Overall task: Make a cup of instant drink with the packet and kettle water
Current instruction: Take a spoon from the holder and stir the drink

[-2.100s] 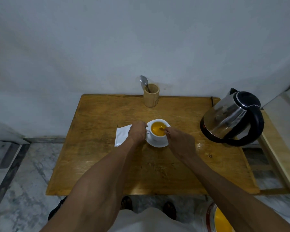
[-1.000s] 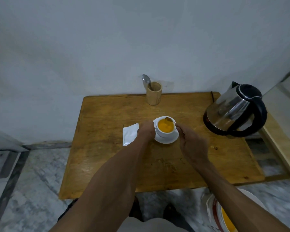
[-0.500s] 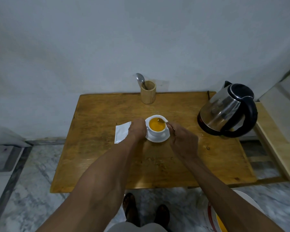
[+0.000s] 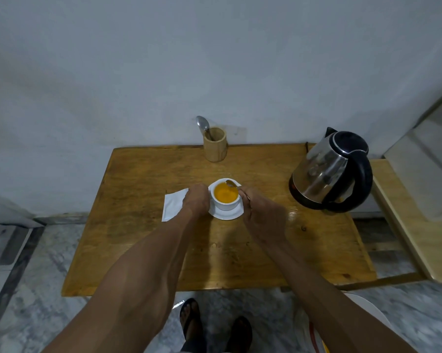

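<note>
A white cup [image 4: 225, 204] full of orange drink stands on a white saucer [image 4: 230, 214] in the middle of the wooden table [image 4: 138, 238]. My left hand [image 4: 196, 202] is closed against the cup's left side. My right hand [image 4: 262, 215] grips a small spoon [image 4: 231, 184] whose bowl rests at the cup's far right rim. A white packet [image 4: 172, 204] lies flat on the table just left of my left hand. A steel kettle [image 4: 329, 171] with a black lid and handle sits at the table's right edge.
A wooden holder [image 4: 215, 144] with a second spoon [image 4: 202, 124] stands at the table's back edge against the wall. A lighter wooden surface [image 4: 406, 217] adjoins on the right. Below are marble floor, my sandalled feet [image 4: 215, 324] and a white bucket [image 4: 362, 312].
The spoon's bowl has come from inside the drink to the cup's far right rim. My left hand has stayed on the cup. The camera view has shifted slightly.
</note>
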